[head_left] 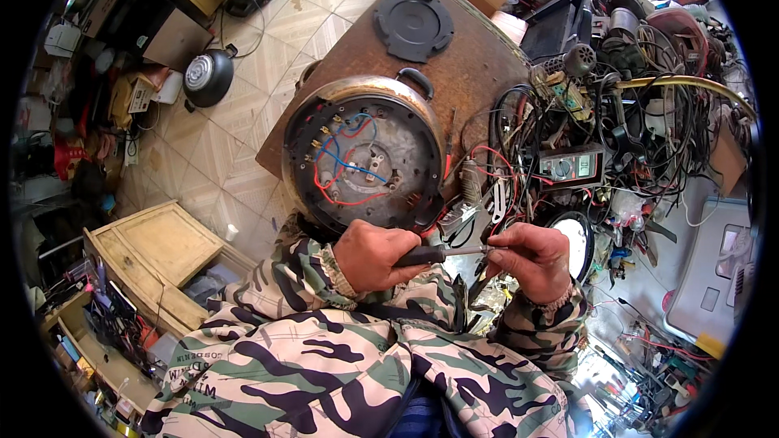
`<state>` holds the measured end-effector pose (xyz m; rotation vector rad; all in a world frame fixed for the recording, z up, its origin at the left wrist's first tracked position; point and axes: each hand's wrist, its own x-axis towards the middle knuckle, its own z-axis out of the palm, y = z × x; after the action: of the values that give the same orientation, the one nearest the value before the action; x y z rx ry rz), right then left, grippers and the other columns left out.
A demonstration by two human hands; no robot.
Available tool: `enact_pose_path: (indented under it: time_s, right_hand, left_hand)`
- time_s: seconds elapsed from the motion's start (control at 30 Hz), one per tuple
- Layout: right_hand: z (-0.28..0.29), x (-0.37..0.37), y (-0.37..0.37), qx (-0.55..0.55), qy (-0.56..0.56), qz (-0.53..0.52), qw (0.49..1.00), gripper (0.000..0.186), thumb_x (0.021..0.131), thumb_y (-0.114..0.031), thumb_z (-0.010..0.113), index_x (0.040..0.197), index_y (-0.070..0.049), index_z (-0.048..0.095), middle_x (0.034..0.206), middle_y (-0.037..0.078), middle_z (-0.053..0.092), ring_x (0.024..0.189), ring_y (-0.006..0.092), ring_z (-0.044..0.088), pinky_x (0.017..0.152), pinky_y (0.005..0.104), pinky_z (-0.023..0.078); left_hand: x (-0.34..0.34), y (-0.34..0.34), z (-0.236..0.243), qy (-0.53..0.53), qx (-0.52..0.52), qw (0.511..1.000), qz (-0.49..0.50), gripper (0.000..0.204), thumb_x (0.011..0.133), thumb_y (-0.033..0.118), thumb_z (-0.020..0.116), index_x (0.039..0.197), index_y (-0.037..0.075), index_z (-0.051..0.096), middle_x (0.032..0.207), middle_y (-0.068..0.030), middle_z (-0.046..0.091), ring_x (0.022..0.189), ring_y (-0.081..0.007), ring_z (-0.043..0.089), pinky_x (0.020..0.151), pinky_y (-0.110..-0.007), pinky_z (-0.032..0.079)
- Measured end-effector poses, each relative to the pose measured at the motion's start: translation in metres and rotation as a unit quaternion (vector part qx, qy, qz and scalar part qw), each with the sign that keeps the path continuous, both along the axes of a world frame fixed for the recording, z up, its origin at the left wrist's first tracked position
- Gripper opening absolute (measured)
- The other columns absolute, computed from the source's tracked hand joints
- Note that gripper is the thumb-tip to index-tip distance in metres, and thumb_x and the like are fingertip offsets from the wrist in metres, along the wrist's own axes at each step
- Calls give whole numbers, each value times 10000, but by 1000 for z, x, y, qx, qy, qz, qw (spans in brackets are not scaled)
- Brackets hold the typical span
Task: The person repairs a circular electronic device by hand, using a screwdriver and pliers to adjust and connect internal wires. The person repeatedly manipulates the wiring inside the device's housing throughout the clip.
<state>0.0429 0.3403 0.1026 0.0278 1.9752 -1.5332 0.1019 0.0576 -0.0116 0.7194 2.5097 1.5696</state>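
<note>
My left hand (369,256) is closed around the dark handle of a screwdriver (423,255), whose metal shaft points right. At the tip, my right hand (531,263) pinches thumb and fingers together; what lies between them is too small to make out. Just beyond my hands, a round electric cooker base (289,164) lies with its underside up on a brown board. Its inside shows red and blue wires (350,164), brass-coloured terminals and a central metal bracket (374,164). A round black cover (413,24) lies apart from it, farther back on the board.
Tangled cables, tools and a multimeter (571,165) crowd the bench to the right. The brown board (341,57) has a corner jutting left over the tiled floor. At left stand a wooden cabinet (162,255) and a black pot (208,79).
</note>
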Motion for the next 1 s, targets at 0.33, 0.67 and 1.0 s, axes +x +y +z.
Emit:
enact_pose_path:
  time_s: [0.33,0.67,1.0]
  right_hand:
    - [2,-3,-3,77,55,87,992,119,946,76,763,1063,95,765,874,117,748,737,165,777,643,274,600]
    - [-13,18,-26,-9,14,-107,994,105,1022,5,742,1061,97,711,820,103,741,667,144,736,579,261,591]
    - [-56,29,-58,-154,87,-164,970,507,923,-47,818,1383,51,629,1253,156,711,1077,225,718,923,356,598]
  left_hand:
    - [2,3,-2,26,-17,999,18,318,906,359,855,983,101,686,797,-80,684,693,-319,719,581,-441,539]
    - [4,11,-3,43,-8,996,77,323,855,278,909,1021,94,702,771,-62,684,656,-301,719,566,-422,538]
    - [0,21,10,16,70,991,115,429,867,231,901,1158,46,646,873,-133,712,765,-371,747,646,-438,582]
